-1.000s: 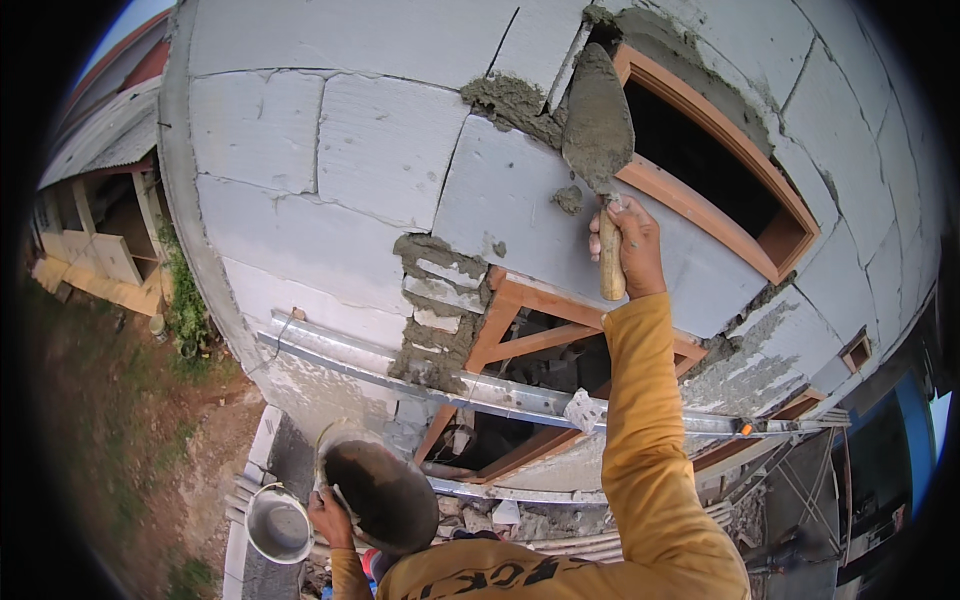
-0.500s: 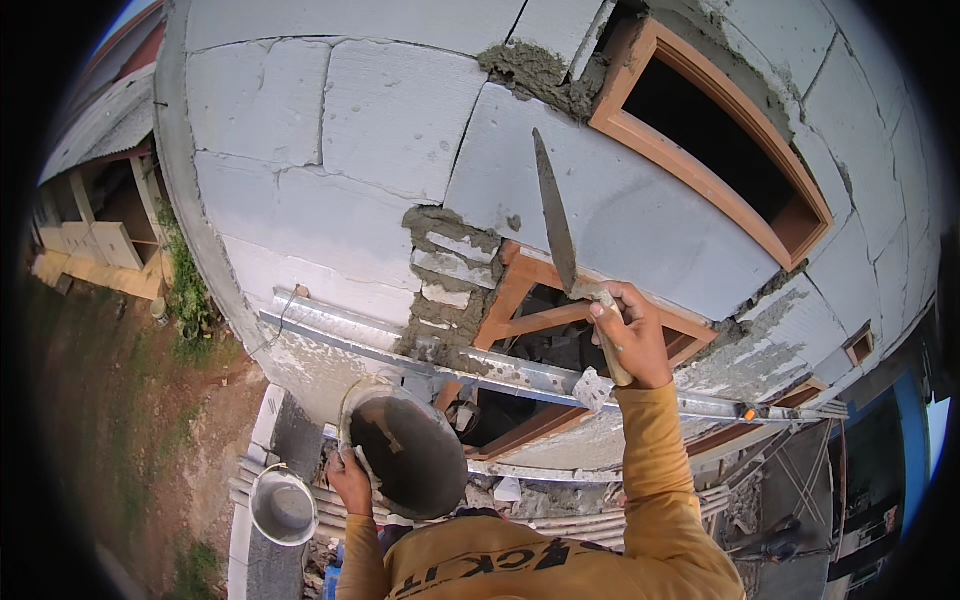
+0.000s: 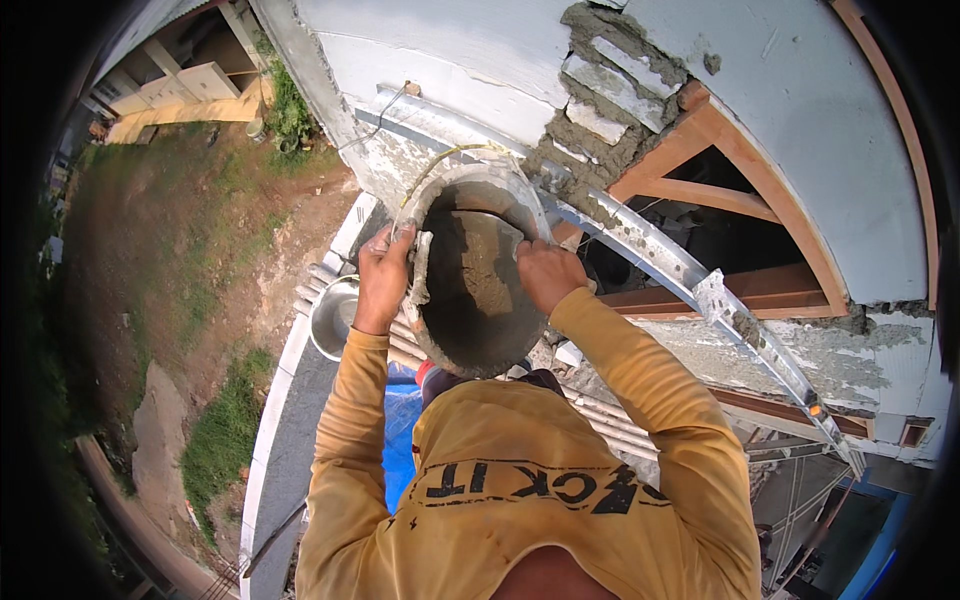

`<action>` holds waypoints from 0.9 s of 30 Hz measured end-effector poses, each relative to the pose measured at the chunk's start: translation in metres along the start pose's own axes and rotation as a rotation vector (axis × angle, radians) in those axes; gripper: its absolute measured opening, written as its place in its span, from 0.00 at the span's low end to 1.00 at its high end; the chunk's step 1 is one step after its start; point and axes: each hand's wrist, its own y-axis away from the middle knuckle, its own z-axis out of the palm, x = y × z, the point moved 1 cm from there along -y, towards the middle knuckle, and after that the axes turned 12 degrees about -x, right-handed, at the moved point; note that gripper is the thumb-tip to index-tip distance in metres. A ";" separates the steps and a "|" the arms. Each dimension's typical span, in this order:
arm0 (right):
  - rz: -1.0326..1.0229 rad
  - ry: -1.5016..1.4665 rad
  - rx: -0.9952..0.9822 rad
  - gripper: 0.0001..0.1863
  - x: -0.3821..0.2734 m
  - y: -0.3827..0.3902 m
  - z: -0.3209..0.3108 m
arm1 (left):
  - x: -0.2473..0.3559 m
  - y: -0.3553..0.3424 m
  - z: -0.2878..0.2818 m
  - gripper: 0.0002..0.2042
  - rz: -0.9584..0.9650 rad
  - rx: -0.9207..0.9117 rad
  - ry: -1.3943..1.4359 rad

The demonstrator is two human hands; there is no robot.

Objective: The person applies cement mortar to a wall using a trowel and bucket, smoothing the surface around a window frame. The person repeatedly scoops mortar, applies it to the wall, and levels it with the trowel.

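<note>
A round mortar bucket (image 3: 478, 350) stands tipped in front of my body, its mouth facing up toward me. Grey-brown wet mortar (image 3: 487, 285) shows inside, partly in sun. My left hand (image 3: 382, 278) is closed on the bucket's left rim, beside a crust of dried mortar. At the right rim my right hand (image 3: 552, 274) is closed, knuckles up. The trowel it held half a second ago is largely hidden by the hand and the dark bucket, and its blade cannot be clearly made out.
A metal rail (image 3: 660, 238) runs along the pale block wall (image 3: 450, 70), below a triangular wooden frame (image 3: 745, 180). A smaller bucket (image 3: 333, 318) is at left by the ledge (image 3: 285, 440). Poles (image 3: 615, 425) and a blue sheet (image 3: 402, 415) lie beneath me.
My right hand has come down from the wall to the bucket's right rim. The bucket is now centred before me, with my left hand still on its rim. The view has tilted downward.
</note>
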 end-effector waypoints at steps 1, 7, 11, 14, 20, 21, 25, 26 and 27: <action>-0.052 0.043 0.055 0.08 -0.012 -0.002 0.001 | 0.006 -0.003 0.000 0.11 -0.027 0.007 0.011; -0.284 0.113 -0.103 0.11 -0.044 0.017 0.019 | -0.001 -0.018 -0.023 0.09 -0.039 0.030 0.028; -0.215 0.143 -0.093 0.10 -0.020 0.007 0.010 | -0.003 -0.007 -0.025 0.10 0.051 0.025 -0.270; -0.151 0.144 -0.152 0.10 -0.010 -0.011 -0.002 | 0.004 0.001 -0.004 0.14 0.092 0.038 -0.573; -0.241 -0.170 -0.437 0.13 -0.029 0.001 0.014 | 0.004 0.003 0.008 0.13 0.174 -0.001 -0.319; -0.244 -0.254 -0.445 0.14 -0.029 0.003 0.016 | 0.004 0.004 0.005 0.12 0.186 0.004 -0.245; -0.307 -0.657 -0.408 0.22 -0.038 0.013 0.035 | 0.012 0.015 -0.011 0.10 0.209 0.166 -0.079; -0.335 -0.710 -0.322 0.23 -0.037 0.016 0.038 | 0.010 0.017 -0.020 0.10 0.167 0.203 -0.043; -0.362 -0.763 -0.235 0.24 -0.036 0.019 0.041 | 0.007 0.019 -0.023 0.10 0.177 0.253 -0.015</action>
